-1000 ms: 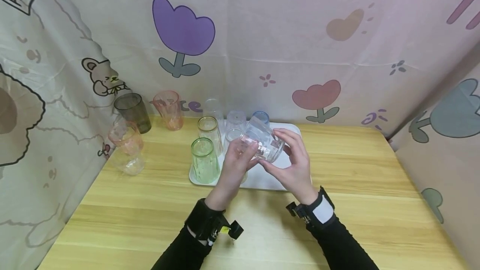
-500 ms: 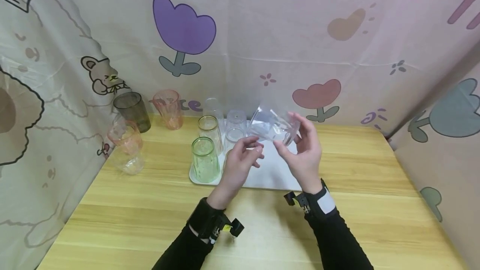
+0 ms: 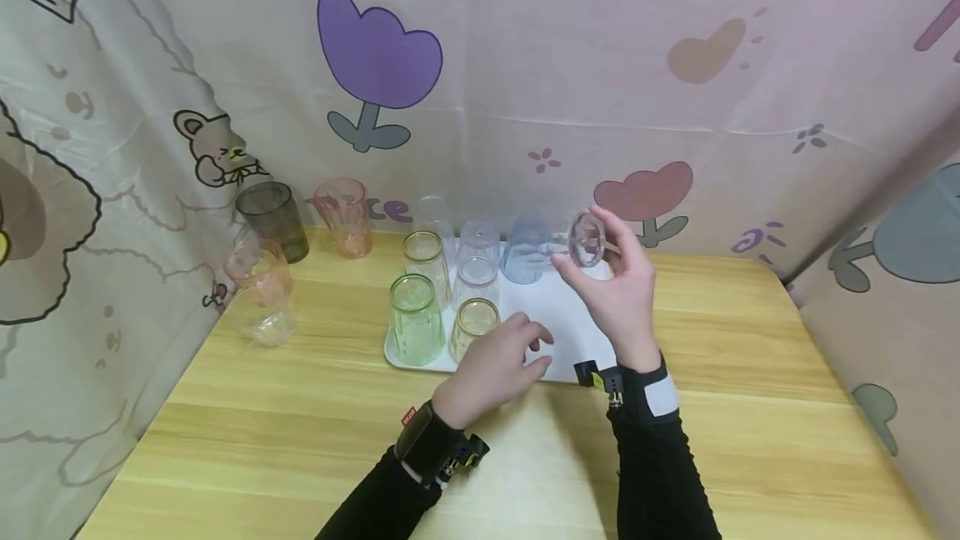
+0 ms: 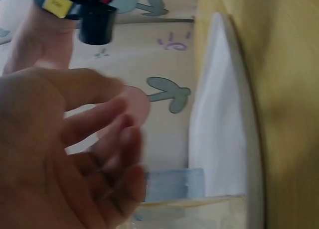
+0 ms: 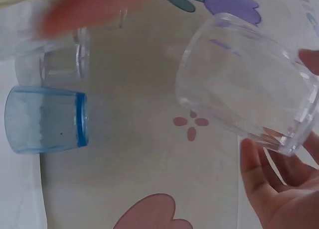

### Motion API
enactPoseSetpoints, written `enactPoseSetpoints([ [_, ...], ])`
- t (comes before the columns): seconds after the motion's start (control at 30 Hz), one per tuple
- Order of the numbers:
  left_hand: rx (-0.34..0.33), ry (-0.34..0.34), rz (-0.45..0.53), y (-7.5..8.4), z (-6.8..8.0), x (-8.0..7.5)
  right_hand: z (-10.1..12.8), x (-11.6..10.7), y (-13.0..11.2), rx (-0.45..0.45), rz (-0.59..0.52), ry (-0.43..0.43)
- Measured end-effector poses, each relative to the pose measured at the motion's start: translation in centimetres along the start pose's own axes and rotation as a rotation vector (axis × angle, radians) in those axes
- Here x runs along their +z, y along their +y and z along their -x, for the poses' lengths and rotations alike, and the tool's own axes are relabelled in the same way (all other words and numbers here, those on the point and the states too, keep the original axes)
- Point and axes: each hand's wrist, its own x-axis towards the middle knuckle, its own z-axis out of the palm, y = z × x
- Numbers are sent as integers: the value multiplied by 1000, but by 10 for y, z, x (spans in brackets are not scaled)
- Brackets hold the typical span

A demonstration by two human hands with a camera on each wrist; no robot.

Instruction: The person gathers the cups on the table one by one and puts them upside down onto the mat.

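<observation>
My right hand (image 3: pixel 622 282) grips a clear glass (image 5: pixel 244 84) near its thick base, raised over the back right of a white tray (image 3: pixel 573 332). In the head view the glass lies on its side, base toward me. My left hand (image 3: pixel 498 369) holds nothing; its fingers hang loosely bent above the tray's front edge. It partly covers an amber-tinted glass (image 3: pixel 476 319). Behind the held glass stands a blue glass (image 3: pixel 522 252), also seen in the right wrist view. Upside down at the tray's front left is a green glass (image 3: pixel 417 327).
More tumblers share the tray: another amber-tinted glass (image 3: pixel 427 261) and several clear ones (image 3: pixel 477 273). Left of it, on the wooden table (image 3: pixel 247 448), stand a dark grey glass (image 3: pixel 273 223), a pink glass (image 3: pixel 345 219), and an orange-pink glass (image 3: pixel 262 269) beside a clear one (image 3: pixel 270 323). A printed curtain hangs close behind.
The right hand has moved right with the clear glass, turning its base toward the head camera. The left hand has let go of it and dropped lower, toward the front of the tray.
</observation>
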Motion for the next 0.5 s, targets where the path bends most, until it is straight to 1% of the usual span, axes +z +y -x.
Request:
enactPoseSetpoints([
  [0.07,-4,-80,-91,-3,0,6,1,0,4,-5,90,-49],
  [0.1,-5,-109,-127,-5,0,9,1,1,5,-11,130,-75],
  [0.2,-5,-161,-212,-9,1,16,1,2,11,-21,230,-144],
  [0.33,3,-180,-294,-12,1,22,1,5,20,-34,317,-210],
  [0.5,31,-184,-375,-14,1,27,0,9,33,-29,374,-265],
])
